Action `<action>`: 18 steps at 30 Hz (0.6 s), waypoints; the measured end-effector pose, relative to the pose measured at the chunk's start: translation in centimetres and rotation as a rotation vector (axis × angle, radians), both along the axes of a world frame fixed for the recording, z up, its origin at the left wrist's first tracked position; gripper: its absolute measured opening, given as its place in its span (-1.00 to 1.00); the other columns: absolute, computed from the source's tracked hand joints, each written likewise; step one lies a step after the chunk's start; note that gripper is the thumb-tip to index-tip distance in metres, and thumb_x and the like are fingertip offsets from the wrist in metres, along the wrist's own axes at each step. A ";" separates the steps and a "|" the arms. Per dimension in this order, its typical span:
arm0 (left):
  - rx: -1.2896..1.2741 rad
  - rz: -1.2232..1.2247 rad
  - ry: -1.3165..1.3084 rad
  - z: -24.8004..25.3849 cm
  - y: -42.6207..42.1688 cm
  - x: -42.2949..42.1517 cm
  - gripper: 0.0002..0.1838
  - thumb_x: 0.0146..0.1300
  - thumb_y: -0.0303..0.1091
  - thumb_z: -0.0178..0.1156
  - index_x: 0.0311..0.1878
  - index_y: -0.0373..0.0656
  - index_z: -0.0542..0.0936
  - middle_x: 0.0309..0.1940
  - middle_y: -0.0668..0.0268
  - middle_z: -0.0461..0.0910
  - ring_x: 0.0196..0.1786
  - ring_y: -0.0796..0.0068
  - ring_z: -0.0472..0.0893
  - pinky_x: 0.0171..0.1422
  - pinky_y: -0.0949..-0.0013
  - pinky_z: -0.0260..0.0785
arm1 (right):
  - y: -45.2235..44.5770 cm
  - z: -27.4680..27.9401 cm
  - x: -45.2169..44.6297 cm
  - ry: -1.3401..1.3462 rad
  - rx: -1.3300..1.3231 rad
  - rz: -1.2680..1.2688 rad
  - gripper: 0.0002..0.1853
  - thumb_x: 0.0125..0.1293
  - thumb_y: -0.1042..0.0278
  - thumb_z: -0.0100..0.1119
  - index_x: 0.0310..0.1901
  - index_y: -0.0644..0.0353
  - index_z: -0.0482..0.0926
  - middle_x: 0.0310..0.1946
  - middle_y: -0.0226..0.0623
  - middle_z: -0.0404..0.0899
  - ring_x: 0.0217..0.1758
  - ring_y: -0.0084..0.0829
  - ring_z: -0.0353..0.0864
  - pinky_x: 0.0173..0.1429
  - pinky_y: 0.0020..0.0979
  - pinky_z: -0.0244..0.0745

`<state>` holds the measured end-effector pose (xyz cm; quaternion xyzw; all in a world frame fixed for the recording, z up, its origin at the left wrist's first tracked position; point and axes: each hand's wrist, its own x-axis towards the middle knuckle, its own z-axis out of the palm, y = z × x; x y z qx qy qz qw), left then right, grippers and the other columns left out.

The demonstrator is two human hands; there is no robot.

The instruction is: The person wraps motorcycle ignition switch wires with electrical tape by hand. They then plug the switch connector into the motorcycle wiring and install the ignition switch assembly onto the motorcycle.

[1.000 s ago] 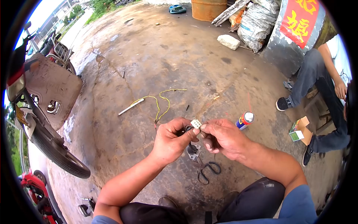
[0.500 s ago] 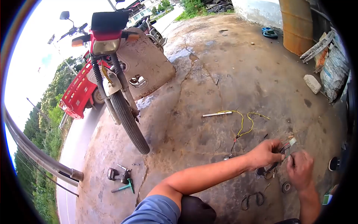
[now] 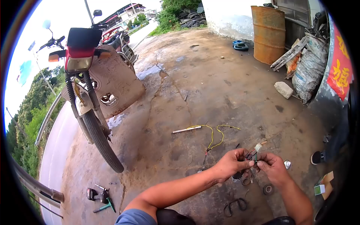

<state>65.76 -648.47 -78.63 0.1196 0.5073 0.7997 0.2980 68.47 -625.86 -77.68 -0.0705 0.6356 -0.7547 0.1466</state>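
A white plastic connector (image 3: 258, 147) with several thin wires stands just above my fingertips. My left hand (image 3: 236, 165) is closed around the wires below it. The fingers of my right hand (image 3: 270, 167) pinch a green wire (image 3: 256, 157) close to my left fingertips. Under the hands, a dark part and a metal ring (image 3: 246, 181) lie on the concrete, partly hidden. Beyond my left hand, a yellow wire (image 3: 212, 139) runs from a dark lead toward a silver rod (image 3: 186, 129).
Black-handled scissors (image 3: 235, 207) and a tape roll (image 3: 268, 189) lie near me. A power drill (image 3: 98, 195) and green-handled tool (image 3: 106, 206) are at lower left. A motorcycle (image 3: 93, 108) stands left. A can (image 3: 287, 164), open box (image 3: 324, 185) and person's shoe (image 3: 317, 158) are right.
The view swung left, then partly back right. The connector is still at my hands; my right hand, apart from the left half a second ago, now meets it at the wires.
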 end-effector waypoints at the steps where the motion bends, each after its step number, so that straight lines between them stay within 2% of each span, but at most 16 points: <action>1: 0.002 -0.009 -0.001 0.1 0.0 0.0 -0.80 0.45 -0.39 0.37 0.01 -0.22 0.58 -0.25 0.35 0.71 -0.37 0.59 0.65 -0.26 0.49 0.50 | 0.2 -0.7 -0.3 -0.006 -0.042 0.023 -0.86 0.48 0.54 0.28 0.01 0.30 0.64 -0.15 -0.33 0.72 -0.13 -0.55 0.66 0.01 -0.47 0.59; 6: 0.054 -0.033 0.007 0.5 0.6 0.2 -0.81 0.45 -0.42 0.36 0.00 -0.22 0.56 -0.21 0.30 0.71 -0.28 0.55 0.68 -0.17 0.43 0.58 | 0.5 -2.2 -0.3 0.021 -0.143 0.014 -0.81 0.36 0.49 0.45 -0.05 0.30 0.68 -0.20 -0.32 0.75 -0.22 -0.54 0.68 -0.09 -0.48 0.61; 11: 0.065 -0.065 0.002 0.6 0.5 0.2 -0.83 0.44 -0.45 0.35 -0.04 -0.22 0.55 -0.19 0.29 0.71 -0.22 0.52 0.69 -0.13 0.40 0.60 | 1.0 -3.1 -0.5 0.042 -0.251 0.062 -0.80 0.34 0.49 0.47 -0.06 0.30 0.68 -0.19 -0.28 0.76 -0.22 -0.51 0.71 -0.08 -0.45 0.64; 14: 0.059 -0.060 0.031 0.2 1.0 0.6 -0.78 0.44 -0.42 0.37 0.00 -0.25 0.53 -0.26 0.30 0.69 -0.28 0.56 0.67 -0.17 0.43 0.58 | 1.2 -3.4 -0.4 0.044 -0.264 0.050 -0.79 0.32 0.46 0.50 -0.07 0.30 0.69 -0.21 -0.27 0.77 -0.22 -0.50 0.71 -0.08 -0.44 0.64; 16: 0.056 -0.048 0.062 0.6 1.0 0.7 -0.84 0.45 -0.47 0.34 -0.04 -0.20 0.55 -0.20 0.30 0.71 -0.19 0.53 0.69 -0.11 0.38 0.60 | 1.0 -3.2 -0.3 0.035 -0.263 0.036 -0.78 0.32 0.44 0.51 -0.08 0.30 0.69 -0.22 -0.27 0.77 -0.22 -0.49 0.72 -0.08 -0.44 0.64; 18: 0.062 -0.046 0.085 0.6 1.1 0.6 -0.84 0.45 -0.47 0.34 -0.04 -0.21 0.54 -0.21 0.31 0.70 -0.19 0.55 0.68 -0.10 0.40 0.59 | 0.6 -2.3 -0.1 0.064 -0.309 0.044 -0.82 0.36 0.46 0.46 -0.07 0.30 0.70 -0.23 -0.27 0.76 -0.24 -0.49 0.70 -0.10 -0.45 0.63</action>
